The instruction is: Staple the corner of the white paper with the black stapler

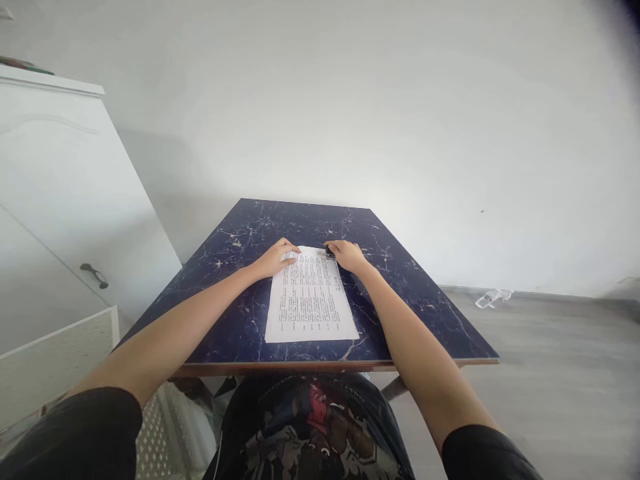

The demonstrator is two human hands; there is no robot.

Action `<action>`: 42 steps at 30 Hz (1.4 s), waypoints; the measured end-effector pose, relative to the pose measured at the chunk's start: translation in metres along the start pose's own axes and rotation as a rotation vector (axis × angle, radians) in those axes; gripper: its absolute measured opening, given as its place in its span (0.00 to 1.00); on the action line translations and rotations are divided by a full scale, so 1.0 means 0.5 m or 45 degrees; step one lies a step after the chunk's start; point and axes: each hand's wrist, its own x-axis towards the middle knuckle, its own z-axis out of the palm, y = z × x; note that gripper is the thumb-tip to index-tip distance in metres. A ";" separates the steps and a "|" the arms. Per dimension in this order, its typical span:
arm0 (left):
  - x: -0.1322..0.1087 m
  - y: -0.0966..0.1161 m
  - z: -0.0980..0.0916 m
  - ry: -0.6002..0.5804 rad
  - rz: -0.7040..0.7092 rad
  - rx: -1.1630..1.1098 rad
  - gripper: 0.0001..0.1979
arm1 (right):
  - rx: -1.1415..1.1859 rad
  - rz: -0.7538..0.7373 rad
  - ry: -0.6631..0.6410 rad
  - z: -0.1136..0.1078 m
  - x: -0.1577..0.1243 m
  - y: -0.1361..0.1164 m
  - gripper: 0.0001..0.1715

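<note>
the paper (310,303) lies print up on the dark blue bench (300,220), whose top is veined with white; the paper's near edge is close to the near edge of the bench. its print runs in many rows, too small to read, with some darker marks along its right side. the left hand (278,260) rests at the paper's far left corner, thumb and fingers spread, the thumb and fingertips over the paper. the right hand (349,257) is at the far right corner of the paper, fingers curled round a small black thing (329,251); it sits at the paper's edge, mostly hidden by the fingers, and i cannot tell whether it grips the paper. both forearms are bare below black sleeves (485,453), one either side of the paper. well left of the paper is a white cabinet (65,167) with a dark handle (94,275). well right of the paper, a clear plastic piece (493,298) lies on the grey floor (550,360) by the wall (350,100), which rises beyond the paper.
</note>
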 end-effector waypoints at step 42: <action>0.002 -0.006 0.006 -0.026 0.000 0.040 0.18 | -0.329 -0.196 0.185 -0.009 -0.025 0.022 0.27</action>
